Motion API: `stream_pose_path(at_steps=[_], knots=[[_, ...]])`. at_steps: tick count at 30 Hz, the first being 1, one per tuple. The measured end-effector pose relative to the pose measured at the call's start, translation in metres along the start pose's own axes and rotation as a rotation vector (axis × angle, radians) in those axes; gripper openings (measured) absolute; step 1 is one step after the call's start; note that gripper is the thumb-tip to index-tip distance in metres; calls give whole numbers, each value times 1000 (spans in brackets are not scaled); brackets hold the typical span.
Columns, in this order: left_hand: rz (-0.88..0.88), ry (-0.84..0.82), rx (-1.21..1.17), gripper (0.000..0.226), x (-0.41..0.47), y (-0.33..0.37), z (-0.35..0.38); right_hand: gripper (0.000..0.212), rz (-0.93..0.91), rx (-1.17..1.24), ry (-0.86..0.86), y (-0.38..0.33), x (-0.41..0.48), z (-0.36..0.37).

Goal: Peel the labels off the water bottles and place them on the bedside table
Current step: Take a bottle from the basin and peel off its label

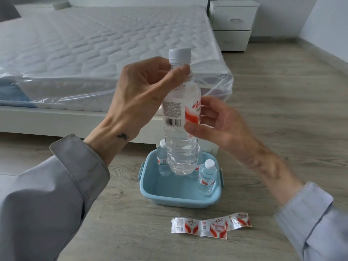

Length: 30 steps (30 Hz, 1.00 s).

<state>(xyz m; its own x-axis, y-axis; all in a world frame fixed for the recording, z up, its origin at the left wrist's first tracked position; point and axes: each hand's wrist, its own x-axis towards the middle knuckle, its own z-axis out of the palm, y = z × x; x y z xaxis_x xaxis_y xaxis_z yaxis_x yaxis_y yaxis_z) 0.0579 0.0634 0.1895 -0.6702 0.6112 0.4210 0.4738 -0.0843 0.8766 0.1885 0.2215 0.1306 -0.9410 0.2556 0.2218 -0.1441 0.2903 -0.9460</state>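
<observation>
My left hand (139,91) grips the neck of a clear water bottle (180,147) with a white cap, holding it upright above a light blue tub (169,196). Its red and white label (181,113) is still wrapped around the middle. My right hand (222,127) is at the label's right side, thumb and fingertips touching it. Inside the tub stand more labelled bottles, one at the back left (162,161) and one at the right (207,178). Peeled labels (209,226) lie flat on the floor in front of the tub.
A bed with a plastic-wrapped mattress (103,46) fills the left and back. A white bedside table (233,23) with two drawers stands at the far right of the bed. Wooden floor (282,91) stretches to the right.
</observation>
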Motion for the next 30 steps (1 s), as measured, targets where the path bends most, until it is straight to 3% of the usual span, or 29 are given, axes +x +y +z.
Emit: stream_pose_path(at_steps=[3, 6, 11, 13, 16, 22, 26, 30], knots=[[13, -56, -119, 24, -1, 0, -2, 70, -6, 40, -28, -5, 0, 3], [-25, -82, -209, 30, -2, -1, 0, 67, -20, -32, 65, -10, 0, 6], [-16, -13, -51, 13, -6, -1, 10, 79, -39, -289, 306, -11, 0, 20], [-8, 13, -50, 6, -8, -4, 11, 81, -39, -293, 304, -9, -1, 22], [-3, 37, -104, 13, -10, -6, 9, 83, -7, -235, 235, -8, -2, 21], [-13, 8, -236, 22, -11, -9, 7, 65, -40, -36, 153, -14, -4, 15], [-55, -40, -294, 26, -11, -8, 9, 62, -61, -23, 206, -15, -4, 18], [-51, -29, -178, 33, -11, -4, 12, 61, -79, -111, 332, -16, -3, 26]])
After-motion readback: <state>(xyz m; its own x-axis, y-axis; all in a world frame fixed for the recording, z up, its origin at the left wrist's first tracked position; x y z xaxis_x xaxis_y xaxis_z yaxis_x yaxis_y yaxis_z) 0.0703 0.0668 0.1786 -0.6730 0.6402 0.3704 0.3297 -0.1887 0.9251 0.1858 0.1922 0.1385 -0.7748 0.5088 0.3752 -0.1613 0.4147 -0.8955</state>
